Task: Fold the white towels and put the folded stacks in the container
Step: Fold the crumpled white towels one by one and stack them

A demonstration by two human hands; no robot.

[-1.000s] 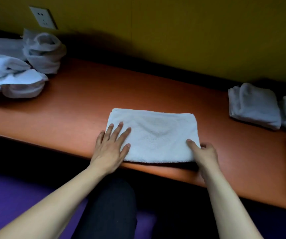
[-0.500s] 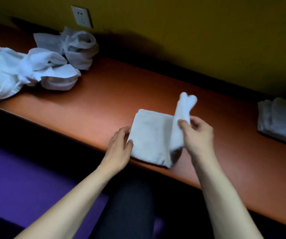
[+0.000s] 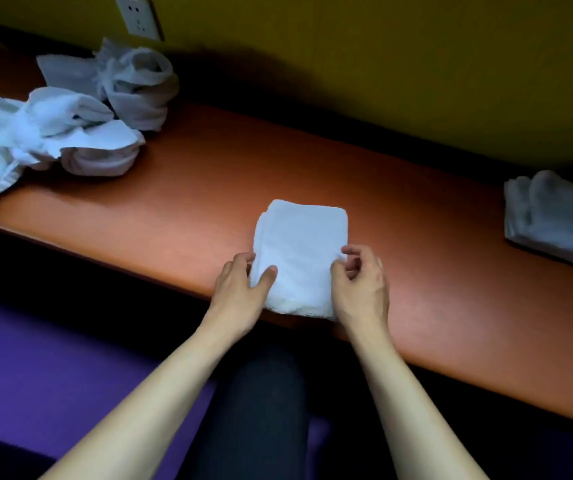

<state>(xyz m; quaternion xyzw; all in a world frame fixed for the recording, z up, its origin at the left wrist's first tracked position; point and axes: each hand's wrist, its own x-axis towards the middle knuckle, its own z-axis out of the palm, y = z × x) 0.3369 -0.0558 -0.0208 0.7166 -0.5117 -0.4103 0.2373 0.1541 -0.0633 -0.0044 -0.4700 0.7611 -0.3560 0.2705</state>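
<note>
A white towel (image 3: 300,251), folded into a small rectangle, lies at the near edge of the orange-brown table (image 3: 209,188). My left hand (image 3: 243,292) grips the towel's left near edge, thumb on top and fingers along the side. My right hand (image 3: 361,285) sits at the towel's right near edge with its fingers curled; thumb and fingertips pinch the edge. A heap of unfolded white towels (image 3: 56,126) lies at the far left. A folded white stack (image 3: 555,220) rests at the right edge. No container is in view.
A yellow-green wall (image 3: 382,64) with a white socket (image 3: 138,17) runs behind the table. A dark gap lies between wall and table. Purple floor (image 3: 53,358) and my dark-clothed leg (image 3: 254,410) are below the table's near edge.
My right hand brought the raised right half of the towel over and down onto the left half. The towel now lies flat at half its earlier width. The view shifted left.
</note>
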